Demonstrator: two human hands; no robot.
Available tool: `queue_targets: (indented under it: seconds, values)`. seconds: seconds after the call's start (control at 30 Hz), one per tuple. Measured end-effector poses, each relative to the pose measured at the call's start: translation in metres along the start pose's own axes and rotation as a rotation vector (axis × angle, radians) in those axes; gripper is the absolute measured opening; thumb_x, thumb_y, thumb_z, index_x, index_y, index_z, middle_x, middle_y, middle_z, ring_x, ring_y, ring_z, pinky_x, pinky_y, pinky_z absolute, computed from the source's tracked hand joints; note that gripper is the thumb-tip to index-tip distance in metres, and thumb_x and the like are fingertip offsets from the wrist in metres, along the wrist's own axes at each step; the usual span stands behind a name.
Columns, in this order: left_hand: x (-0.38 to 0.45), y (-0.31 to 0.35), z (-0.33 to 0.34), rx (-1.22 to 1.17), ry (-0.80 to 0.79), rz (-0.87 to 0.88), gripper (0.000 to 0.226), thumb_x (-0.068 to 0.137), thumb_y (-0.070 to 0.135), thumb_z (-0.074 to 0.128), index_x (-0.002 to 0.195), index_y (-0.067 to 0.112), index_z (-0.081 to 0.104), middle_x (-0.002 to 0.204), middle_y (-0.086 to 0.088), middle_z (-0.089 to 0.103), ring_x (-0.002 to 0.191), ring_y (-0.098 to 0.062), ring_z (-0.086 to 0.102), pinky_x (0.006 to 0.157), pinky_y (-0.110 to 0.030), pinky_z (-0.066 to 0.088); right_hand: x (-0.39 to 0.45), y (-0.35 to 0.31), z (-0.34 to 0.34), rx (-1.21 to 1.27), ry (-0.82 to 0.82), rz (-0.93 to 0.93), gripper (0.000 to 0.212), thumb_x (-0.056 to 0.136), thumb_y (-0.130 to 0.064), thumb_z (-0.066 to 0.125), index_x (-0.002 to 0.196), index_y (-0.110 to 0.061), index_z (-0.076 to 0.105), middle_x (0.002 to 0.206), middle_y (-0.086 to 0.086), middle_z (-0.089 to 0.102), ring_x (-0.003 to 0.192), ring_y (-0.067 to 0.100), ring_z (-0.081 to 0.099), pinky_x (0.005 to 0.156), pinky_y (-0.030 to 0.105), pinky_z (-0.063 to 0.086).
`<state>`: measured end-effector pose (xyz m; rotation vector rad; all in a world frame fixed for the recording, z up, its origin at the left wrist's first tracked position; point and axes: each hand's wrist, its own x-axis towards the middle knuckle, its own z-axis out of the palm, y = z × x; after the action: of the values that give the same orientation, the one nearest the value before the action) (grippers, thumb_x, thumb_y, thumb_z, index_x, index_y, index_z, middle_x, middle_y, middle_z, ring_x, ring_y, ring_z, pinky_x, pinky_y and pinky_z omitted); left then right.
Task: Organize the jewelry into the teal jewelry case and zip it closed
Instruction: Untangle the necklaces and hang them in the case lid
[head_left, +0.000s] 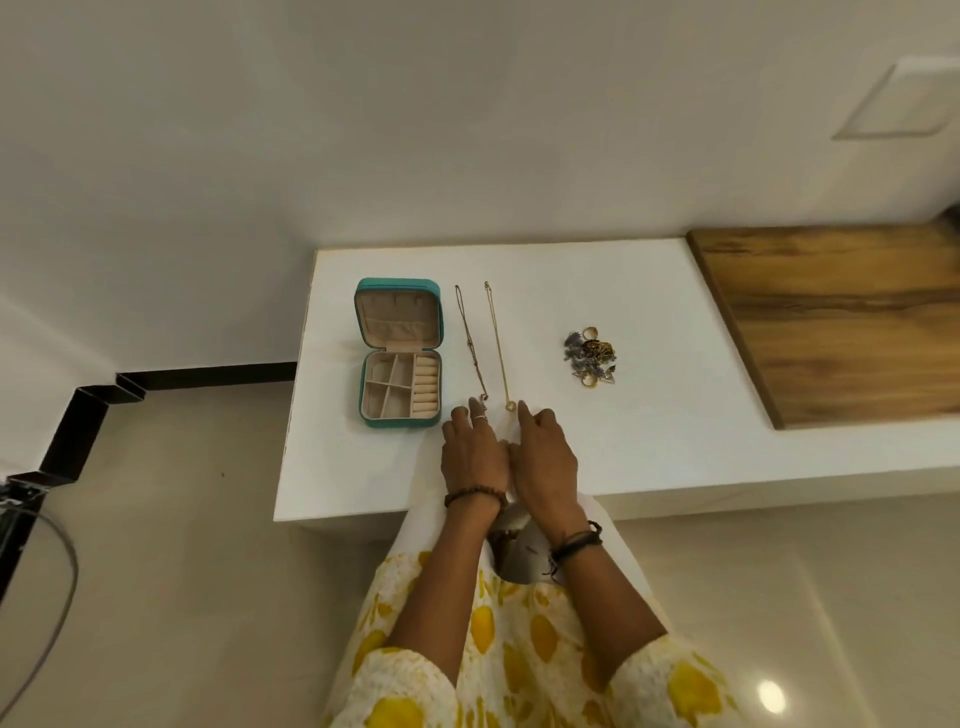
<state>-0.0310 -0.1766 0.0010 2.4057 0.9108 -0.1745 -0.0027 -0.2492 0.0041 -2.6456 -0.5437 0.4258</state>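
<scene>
The teal jewelry case (399, 353) lies open on the white counter (649, 447), its beige compartments and ring rolls showing. Right of it two chain necklaces lie stretched out: a darker one (470, 343) and a gold one (497, 345). A small pile of rings and earrings (591, 356) sits further right. My left hand (474, 449) rests flat with its fingertips at the near end of the darker chain. My right hand (545, 452) lies beside it, a finger reaching toward the gold chain's pendant end. Both hands hold nothing.
A wooden board (841, 322) covers the counter's right part. The counter's left edge drops to the tiled floor (182, 519), where a black metal frame (78, 436) and a cable (52, 597) lie. A white wall runs behind.
</scene>
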Motion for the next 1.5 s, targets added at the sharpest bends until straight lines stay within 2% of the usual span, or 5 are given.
queue_targets:
  seconds: [0.8,1.1,1.23,1.33,1.5]
  values:
    - [-0.008,-0.007,0.001,-0.072,0.048,0.056,0.051,0.096,0.008,0.038,0.144,0.015,0.023,0.147,-0.011,0.025,0.133,-0.023,0.030,0.104,-0.032,0.037,-0.002,-0.006,0.003,-0.101,0.017,-0.073,0.049,0.097,-0.016,0.038,0.144,-0.010,0.024,0.131,0.010,0.040,0.113,0.021,0.046,0.085,0.026,0.045]
    - [-0.014,-0.004,-0.028,-0.319,0.481,0.038,0.043,0.091,0.008,0.049,0.133,0.014,0.043,0.139,-0.008,0.040,0.129,-0.023,0.036,0.098,-0.033,0.042,0.002,-0.021,0.006,0.284,0.191,-0.070,0.044,0.096,-0.015,0.045,0.139,-0.010,0.037,0.127,0.010,0.047,0.113,0.022,0.051,0.084,0.028,0.045]
    - [-0.007,-0.014,-0.027,-0.196,0.497,-0.140,0.057,0.087,0.016,0.058,0.138,0.011,0.035,0.152,-0.017,0.016,0.141,-0.034,0.011,0.115,-0.046,0.020,0.006,-0.031,0.010,0.144,0.044,-0.291,0.048,0.095,-0.022,0.049,0.141,-0.019,0.035,0.136,0.011,0.041,0.121,0.024,0.044,0.090,0.032,0.047]
    - [0.000,-0.021,-0.031,-0.325,0.403,-0.333,0.067,0.087,0.025,0.058,0.143,0.013,0.024,0.155,-0.017,-0.005,0.143,-0.036,-0.002,0.116,-0.045,0.008,0.013,-0.038,0.014,-0.024,-0.072,-0.406,0.052,0.093,-0.025,0.053,0.142,-0.024,0.033,0.143,0.011,0.034,0.128,0.026,0.038,0.097,0.035,0.044]
    - [0.001,-0.022,-0.044,-0.641,0.227,-0.438,0.056,0.092,0.020,0.051,0.140,0.006,0.027,0.155,-0.010,-0.007,0.133,-0.033,0.034,0.098,-0.039,0.042,0.022,-0.045,0.019,-0.127,-0.073,-0.440,0.043,0.095,-0.021,0.046,0.138,-0.022,0.040,0.144,0.005,0.038,0.128,0.025,0.033,0.100,0.033,0.033]
